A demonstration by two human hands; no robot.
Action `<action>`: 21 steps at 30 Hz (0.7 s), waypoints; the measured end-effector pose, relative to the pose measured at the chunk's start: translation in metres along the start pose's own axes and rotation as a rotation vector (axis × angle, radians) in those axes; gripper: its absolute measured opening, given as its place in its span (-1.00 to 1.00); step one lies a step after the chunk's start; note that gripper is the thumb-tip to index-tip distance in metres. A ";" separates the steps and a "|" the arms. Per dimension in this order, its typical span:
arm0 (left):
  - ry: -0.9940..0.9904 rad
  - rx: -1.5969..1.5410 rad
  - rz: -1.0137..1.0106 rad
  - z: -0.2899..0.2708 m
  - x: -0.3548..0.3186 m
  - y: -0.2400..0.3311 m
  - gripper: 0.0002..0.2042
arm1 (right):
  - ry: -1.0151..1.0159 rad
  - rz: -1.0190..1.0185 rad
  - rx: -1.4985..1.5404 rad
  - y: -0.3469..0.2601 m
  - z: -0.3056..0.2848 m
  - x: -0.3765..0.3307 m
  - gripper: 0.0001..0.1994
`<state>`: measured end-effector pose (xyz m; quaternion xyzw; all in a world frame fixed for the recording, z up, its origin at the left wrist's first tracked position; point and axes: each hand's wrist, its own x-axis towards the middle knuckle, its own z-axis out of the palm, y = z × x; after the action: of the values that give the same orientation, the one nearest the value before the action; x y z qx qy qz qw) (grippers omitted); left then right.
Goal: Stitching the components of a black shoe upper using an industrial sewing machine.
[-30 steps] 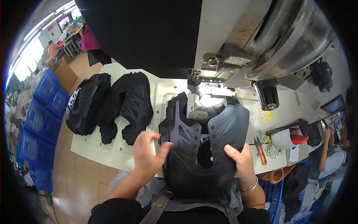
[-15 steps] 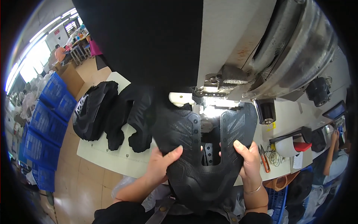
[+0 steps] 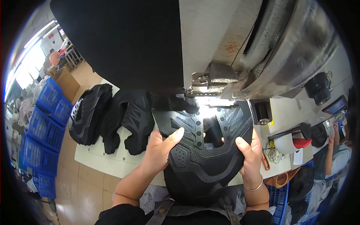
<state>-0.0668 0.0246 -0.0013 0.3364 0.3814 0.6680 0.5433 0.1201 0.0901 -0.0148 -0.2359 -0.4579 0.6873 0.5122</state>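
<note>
Between my two hands is a black shoe upper (image 3: 206, 165), its rounded toe towards me and its two eyelet flaps pointing away. My left hand (image 3: 163, 148) grips its left side, thumb on top and the other fingers mostly hidden beneath. My right hand (image 3: 250, 153) holds the right side the same way. Fingertips show through the throat opening. The far ends of the flaps reach under the lit head of a sewing machine (image 3: 210, 84). More black shoe uppers (image 3: 138, 120) lie to the left on the pale worktable (image 3: 123, 159), with a stack of them (image 3: 92, 112) farther left.
A black panel (image 3: 123, 41) blocks the upper view. Orange-handled scissors (image 3: 265, 161) and a coiled cord (image 3: 275, 155) lie right. Blue crates (image 3: 45, 129) and a cardboard box (image 3: 69, 84) stand left. One person (image 3: 55, 58) is far left, another (image 3: 335, 157) at right.
The upper has tilted so more of its toe and patterned surface faces up, and its flaps sit closer under the machine head. Both hands keep their hold. The whole view has shifted slightly.
</note>
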 end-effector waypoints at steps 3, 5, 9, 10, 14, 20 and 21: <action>-0.004 0.020 0.005 -0.002 0.000 -0.002 -0.72 | 0.000 0.007 0.004 -0.002 0.000 -0.004 -0.63; 0.001 0.045 0.016 -0.005 0.001 -0.004 -0.72 | -0.021 0.017 -0.020 -0.002 -0.004 -0.008 -0.61; 0.026 0.147 -0.007 -0.011 -0.007 -0.004 -0.75 | 0.010 -0.011 -0.003 0.002 -0.006 -0.020 -0.63; 0.051 0.196 -0.003 -0.010 -0.010 -0.006 -0.77 | 0.017 -0.030 -0.079 0.002 -0.006 -0.023 -0.59; -0.004 0.315 0.168 0.000 -0.025 -0.015 -0.76 | -0.003 -0.041 -0.201 0.002 -0.012 -0.029 -0.62; 0.048 0.381 0.208 -0.001 -0.017 -0.021 -0.73 | -0.029 -0.087 -0.237 0.002 -0.010 -0.021 -0.73; 0.049 0.382 0.208 -0.002 -0.015 -0.021 -0.73 | -0.034 -0.083 -0.228 0.003 -0.009 -0.018 -0.76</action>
<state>-0.0564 0.0120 -0.0212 0.4544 0.4775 0.6439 0.3885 0.1325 0.0766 -0.0239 -0.2618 -0.5511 0.6129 0.5021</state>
